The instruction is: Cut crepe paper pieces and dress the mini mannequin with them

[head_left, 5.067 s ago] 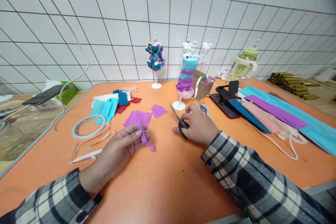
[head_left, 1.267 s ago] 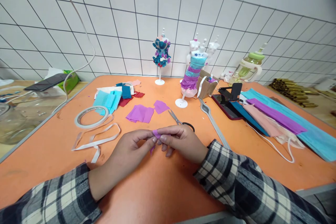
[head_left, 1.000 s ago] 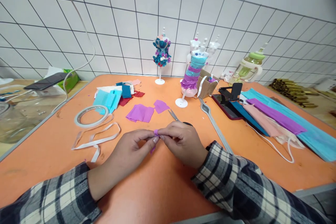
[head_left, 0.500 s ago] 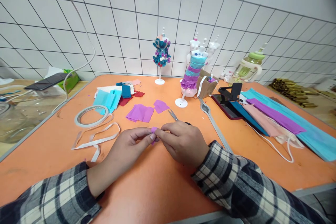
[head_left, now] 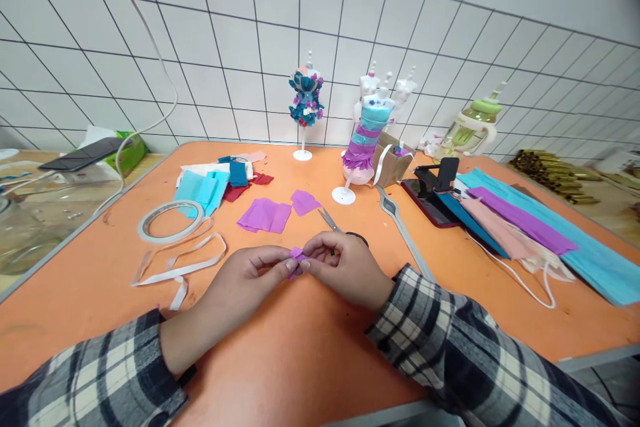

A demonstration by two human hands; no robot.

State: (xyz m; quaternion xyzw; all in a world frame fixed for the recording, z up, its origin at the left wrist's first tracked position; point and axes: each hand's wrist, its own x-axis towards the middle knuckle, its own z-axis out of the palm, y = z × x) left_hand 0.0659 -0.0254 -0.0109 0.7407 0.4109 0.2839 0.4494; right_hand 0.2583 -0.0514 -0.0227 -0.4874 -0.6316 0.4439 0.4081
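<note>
A small strip of purple crepe paper (head_left: 297, 254) is pinched between the fingertips of both hands. My left hand (head_left: 253, 277) grips it from the left, thumb on top; my right hand (head_left: 345, 267) closes on its other side. Most of the strip is hidden by the fingers. Black-handled scissors (head_left: 329, 219) lie just beyond my right hand, which covers part of them. Two flat purple paper pieces, a larger one (head_left: 264, 215) and a smaller one (head_left: 305, 202), rest beyond my hands. A mini dress form (head_left: 367, 130) wrapped in blue and purple paper stands behind them.
A roll of double-sided tape (head_left: 145, 221) and curled white strips (head_left: 175, 273) lie left, near coloured paper scraps (head_left: 203, 190). A second decorated dress form (head_left: 306, 103) stands at the back. To the right are tweezers (head_left: 407, 233), a phone (head_left: 425, 203), folded crepe paper (head_left: 545, 233) and a bottle (head_left: 470, 127).
Five seconds ago my right hand held the scissors; they now lie on the table. Both hands have since met at the purple strip, and the fingers have shifted slightly on it.
</note>
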